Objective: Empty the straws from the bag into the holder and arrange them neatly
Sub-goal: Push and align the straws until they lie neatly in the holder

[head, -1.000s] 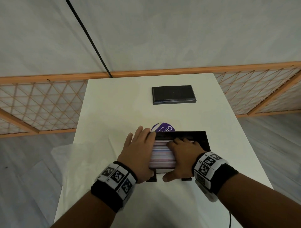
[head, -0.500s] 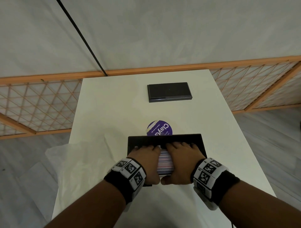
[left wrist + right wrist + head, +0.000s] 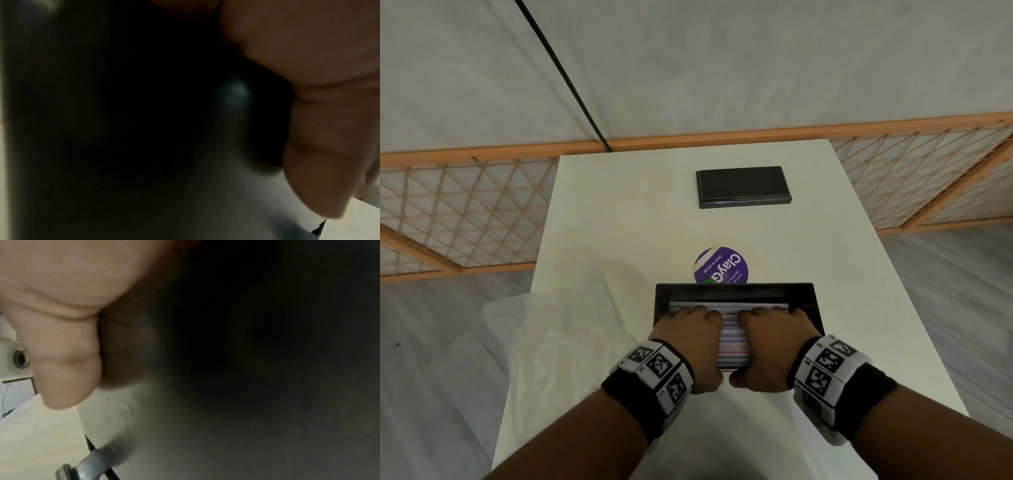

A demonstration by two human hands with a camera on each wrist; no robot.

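Observation:
The black straw holder (image 3: 736,291) stands on the white table (image 3: 619,212) close to me. A stack of striped pastel straws (image 3: 734,346) lies lengthwise in it. My left hand (image 3: 690,342) and right hand (image 3: 774,342) sit side by side on top of the stack. Their fingers curl down over its far side and the thumbs press its near side. Only a strip of straws shows between the hands. Both wrist views are dark; a left thumb (image 3: 318,162) and a right thumb (image 3: 65,369) show against the holder's wall.
A crumpled translucent white bag (image 3: 558,342) lies flat to the left of the holder, hanging over the table's left edge. A round purple sticker (image 3: 720,265) lies just behind the holder. A flat black lid (image 3: 743,186) rests near the table's far end.
My left hand has come off the stack's left end and now lies on top beside the right hand. Both hands have settled lower over the straws.

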